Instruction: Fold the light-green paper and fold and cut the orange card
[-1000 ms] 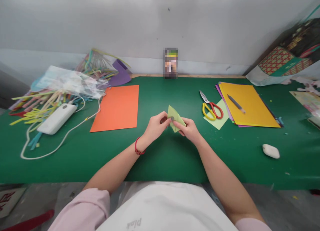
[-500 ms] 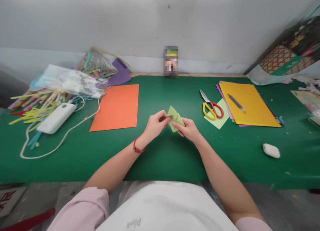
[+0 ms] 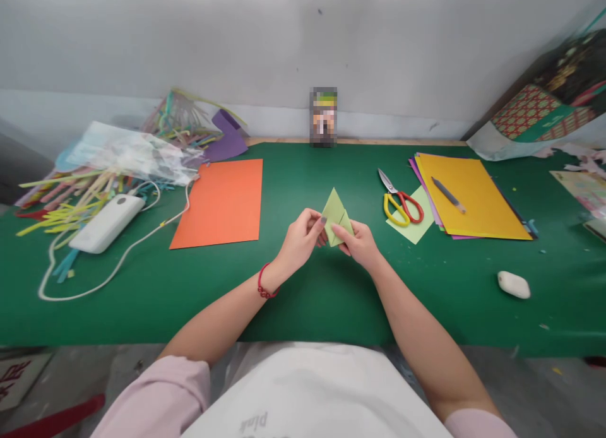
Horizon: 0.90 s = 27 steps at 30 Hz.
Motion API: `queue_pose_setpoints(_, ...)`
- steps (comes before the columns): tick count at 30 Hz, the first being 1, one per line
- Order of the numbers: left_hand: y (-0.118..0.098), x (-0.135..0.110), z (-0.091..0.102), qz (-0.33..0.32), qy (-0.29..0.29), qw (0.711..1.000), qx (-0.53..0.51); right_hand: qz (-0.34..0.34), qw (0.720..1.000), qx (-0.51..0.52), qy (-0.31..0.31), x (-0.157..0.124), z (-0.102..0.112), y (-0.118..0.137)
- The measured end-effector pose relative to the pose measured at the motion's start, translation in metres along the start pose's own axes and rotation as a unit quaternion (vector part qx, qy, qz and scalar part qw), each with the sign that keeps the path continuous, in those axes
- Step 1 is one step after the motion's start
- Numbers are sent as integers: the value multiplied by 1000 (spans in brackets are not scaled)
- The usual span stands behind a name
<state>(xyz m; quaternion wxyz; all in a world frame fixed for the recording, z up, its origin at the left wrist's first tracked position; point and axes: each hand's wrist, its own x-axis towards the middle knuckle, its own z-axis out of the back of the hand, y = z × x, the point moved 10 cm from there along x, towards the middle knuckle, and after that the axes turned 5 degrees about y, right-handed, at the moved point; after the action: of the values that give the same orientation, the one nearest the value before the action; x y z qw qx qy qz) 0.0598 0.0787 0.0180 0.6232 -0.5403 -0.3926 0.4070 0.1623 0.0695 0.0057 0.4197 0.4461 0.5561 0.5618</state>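
Observation:
A folded piece of light green paper point(image 3: 334, 209) is held up between my two hands over the green table, its pointed tip facing away from me. My left hand point(image 3: 305, 235) pinches its left edge between thumb and fingers. On the right side, my right hand point(image 3: 360, 241) grips it, the thumb lying across the front near a crease and the fingers behind. Scissors point(image 3: 401, 201) with one yellow and one red handle lie to the right, partly on a flat light green sheet point(image 3: 415, 233).
An orange sheet point(image 3: 222, 204) lies left of my hands, near a white power bank point(image 3: 108, 223) with a cable and a heap of coloured strips point(image 3: 52, 218). At right are stacked yellow paper point(image 3: 478, 204), a pen point(image 3: 447, 194) and a small white case point(image 3: 514, 284). A phone point(image 3: 324, 117) leans on the wall.
The folded green paper has been turned so its tip stands more upright and taller. My left fingers have shifted lower along its left edge; the right hand keeps its grip.

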Motion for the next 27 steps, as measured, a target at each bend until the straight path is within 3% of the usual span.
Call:
queue_pose_setpoints(7,1,-2,-5,18,22,1000,8,8,1000,27,-13,1,2,-3)
queue_pose_setpoints(13,1,1,-13,14,69,995,-66,-4,998,54,19,3,-4,-3)
queue_pose_setpoints(24,-7,-5,1,-32,-25,999,-19,-9,997,76,32,1,-13,-6)
queue_pose_setpoints(27,-5,-2,0,-29,-18,999,-23,-8,997,70,9,2,-10,-7)
